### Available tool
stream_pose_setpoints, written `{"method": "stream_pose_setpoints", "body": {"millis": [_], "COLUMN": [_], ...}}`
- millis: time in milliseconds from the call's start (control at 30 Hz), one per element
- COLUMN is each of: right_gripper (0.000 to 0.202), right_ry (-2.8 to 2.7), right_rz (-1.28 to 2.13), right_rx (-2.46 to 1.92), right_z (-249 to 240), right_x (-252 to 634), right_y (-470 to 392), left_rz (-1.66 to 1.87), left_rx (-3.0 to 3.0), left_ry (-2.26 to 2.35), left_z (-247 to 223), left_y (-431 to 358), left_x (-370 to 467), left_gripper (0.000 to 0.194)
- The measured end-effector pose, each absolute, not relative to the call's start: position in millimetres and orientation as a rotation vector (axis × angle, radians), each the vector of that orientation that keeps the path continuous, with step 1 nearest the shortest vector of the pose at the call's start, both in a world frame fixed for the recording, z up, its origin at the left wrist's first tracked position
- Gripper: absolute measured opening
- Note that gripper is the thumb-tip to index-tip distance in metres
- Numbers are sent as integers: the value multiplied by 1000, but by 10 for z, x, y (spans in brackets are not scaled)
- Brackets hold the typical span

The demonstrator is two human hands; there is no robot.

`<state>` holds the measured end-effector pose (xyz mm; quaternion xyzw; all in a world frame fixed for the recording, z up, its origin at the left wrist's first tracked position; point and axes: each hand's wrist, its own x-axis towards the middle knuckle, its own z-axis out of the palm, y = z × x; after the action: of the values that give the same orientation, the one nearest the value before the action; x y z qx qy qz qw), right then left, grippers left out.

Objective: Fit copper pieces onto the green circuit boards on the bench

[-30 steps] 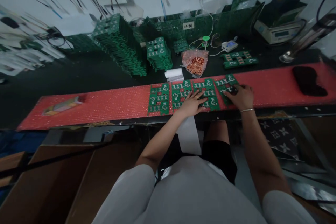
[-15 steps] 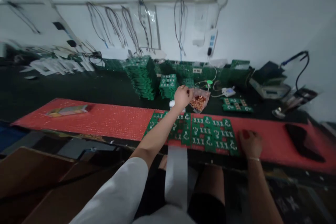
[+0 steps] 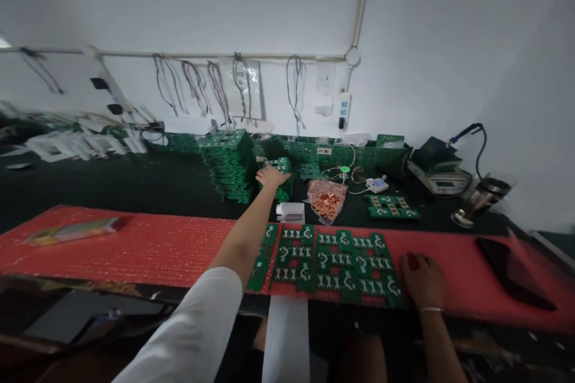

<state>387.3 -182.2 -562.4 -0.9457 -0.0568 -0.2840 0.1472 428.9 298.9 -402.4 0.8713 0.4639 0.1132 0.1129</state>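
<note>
My left hand (image 3: 271, 177) reaches across the bench to a short stack of green circuit boards (image 3: 284, 191). Its fingers lie over the top of the stack and its thumb is spread to the right. My right hand (image 3: 423, 281) rests on the red bubble-wrap mat (image 3: 175, 245), fingers apart and loosely bent, beside the right end of a row of circuit boards (image 3: 333, 260). These boards lie flat with pale marks facing up. My left forearm covers part of the row's left end. A clear bag of copper-coloured pieces (image 3: 327, 202) stands right of the short stack.
A tall leaning stack of boards (image 3: 229, 164) rises left of my left hand. Near the bag are a white bottle-like item (image 3: 290, 210) and a separate board (image 3: 392, 207). Farther right stand a scale (image 3: 442, 179) and a metal cup (image 3: 480, 200). A black flat object (image 3: 512, 272) lies on the mat.
My left hand has moved left from beside the bag of copper-coloured pieces onto the short board stack. My right hand stays beside the row of boards. The view has tilted upward.
</note>
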Motion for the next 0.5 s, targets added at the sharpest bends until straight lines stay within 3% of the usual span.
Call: {"method": "stream_pose_setpoints", "body": {"millis": [233,400,500], "right_gripper": [49,53,57], "right_ry": [-126,-66,-62], "right_rz": [-769,-722,-705], "right_rx": [-2731,-2804,-2844], "right_z": [-5554,-5552,-5555], "right_x": [3841,3809,3809], "right_y": [-1825,-1899,-1933], "left_rz": [824,763,674], "left_rx": [2600,2787,2779], "left_ry": [1162,708,854], "left_z": [-3953,-4231,-4440], "left_y": [2628,2299,2434], "left_x": [3962,2795,2012], "left_gripper": [95,99,95]}}
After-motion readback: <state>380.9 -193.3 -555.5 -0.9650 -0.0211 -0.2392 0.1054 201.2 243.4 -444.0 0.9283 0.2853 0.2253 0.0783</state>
